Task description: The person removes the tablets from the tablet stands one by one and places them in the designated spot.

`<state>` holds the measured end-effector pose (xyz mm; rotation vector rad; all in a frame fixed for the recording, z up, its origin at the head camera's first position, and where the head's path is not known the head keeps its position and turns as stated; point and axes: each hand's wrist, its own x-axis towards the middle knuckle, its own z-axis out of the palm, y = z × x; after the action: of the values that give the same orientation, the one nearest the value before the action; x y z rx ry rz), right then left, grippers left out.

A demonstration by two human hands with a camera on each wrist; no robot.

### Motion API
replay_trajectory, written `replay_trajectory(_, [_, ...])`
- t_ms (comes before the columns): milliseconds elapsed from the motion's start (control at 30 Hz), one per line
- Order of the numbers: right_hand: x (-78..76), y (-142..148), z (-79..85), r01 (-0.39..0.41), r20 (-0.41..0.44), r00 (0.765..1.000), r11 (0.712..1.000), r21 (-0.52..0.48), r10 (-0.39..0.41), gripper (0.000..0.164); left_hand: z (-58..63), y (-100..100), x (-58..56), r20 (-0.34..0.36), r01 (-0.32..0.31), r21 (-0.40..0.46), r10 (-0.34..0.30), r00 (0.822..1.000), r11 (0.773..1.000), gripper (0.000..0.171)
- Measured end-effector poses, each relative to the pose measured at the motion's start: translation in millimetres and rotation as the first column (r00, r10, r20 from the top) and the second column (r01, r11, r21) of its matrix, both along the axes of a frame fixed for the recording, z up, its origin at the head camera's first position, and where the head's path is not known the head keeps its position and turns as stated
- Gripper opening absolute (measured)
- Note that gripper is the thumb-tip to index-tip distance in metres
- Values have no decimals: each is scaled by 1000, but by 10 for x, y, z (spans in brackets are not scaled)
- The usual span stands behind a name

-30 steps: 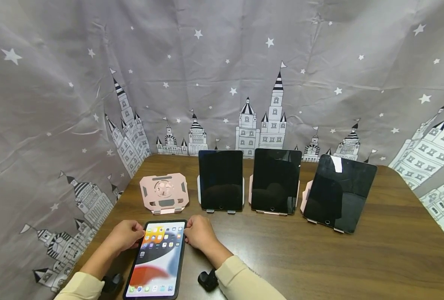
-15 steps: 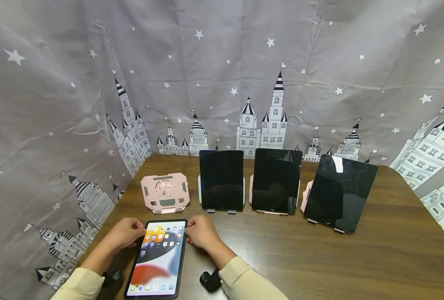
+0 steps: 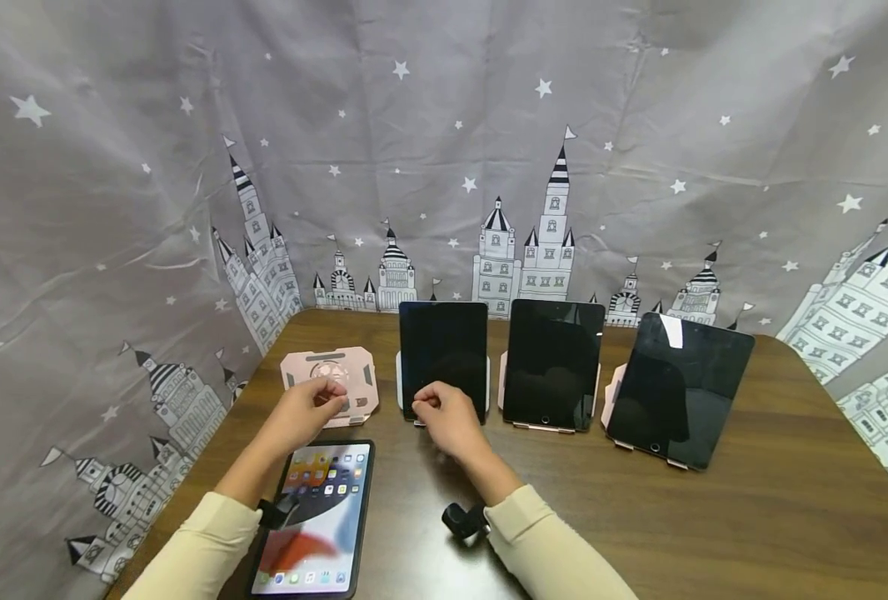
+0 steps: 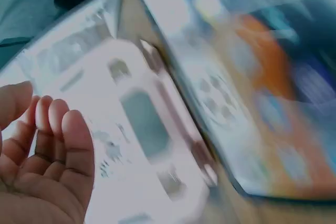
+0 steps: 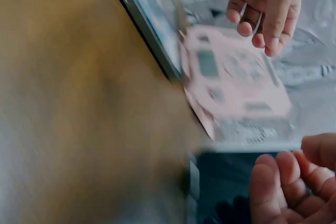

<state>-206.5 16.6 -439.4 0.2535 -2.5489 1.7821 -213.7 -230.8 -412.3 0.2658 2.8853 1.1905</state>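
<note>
My left hand [image 3: 301, 417] is in front of the pink tablet stand [image 3: 359, 377], overlapping its lower left part in the head view. Its fingers are loosely bent and nothing is between them; the left wrist view shows the bent fingertips [image 4: 79, 127] beside the stand. The right hand [image 3: 450, 423] hovers before the lower edge of a dark tablet [image 3: 444, 346], likewise holding nothing, fingers loosely bent. Near me on the table lies a tablet [image 3: 342, 517] with its home screen lit. The left wrist and its black camera cover part of its left side.
Two more dark tablets, one in the middle [image 3: 554, 358] and one tilted at the right [image 3: 680, 392], lean on pink stands. Behind the wooden table [image 3: 564, 517] hangs a grey curtain [image 3: 414, 125] printed with castles and stars.
Both hands have let go of the lit tablet's upper sides and moved forward, the left towards the pink stand, the right forward and rightward. The lit tablet stays where it was.
</note>
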Motion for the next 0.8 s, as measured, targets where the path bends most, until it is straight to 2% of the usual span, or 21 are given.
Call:
replay_trajectory(67, [-69,120,86,4,-18,1000,1000,-26,-5,6,27,140,-61,-36,4,29,-3,999,1000,12])
replay_trajectory(167, [-160,280,213,23,-45,999,998,-53,-26,8,86,329,-135,-62,-23,97,29,998,995,14])
replay_trajectory(333, [-270,504,380,99,-95,991,995,-3,-99,10,187,580,-255,-89,-85,204,105,991,975,22])
replay_trajectory(433, [-320,619,469,137,-92,987,990,14,-135,11,239,705,-329,-108,-104,264,137,985,959,23])
replay_trajectory(600, [-389,764,578,180,-96,979,984,15,-177,13,284,842,-437,-152,-141,300,193,969,943,21])
replay_trajectory(800, [-446,866,622,242,-166,960,966,96,-224,14,234,911,-545,-170,-178,314,239,956,933,22])
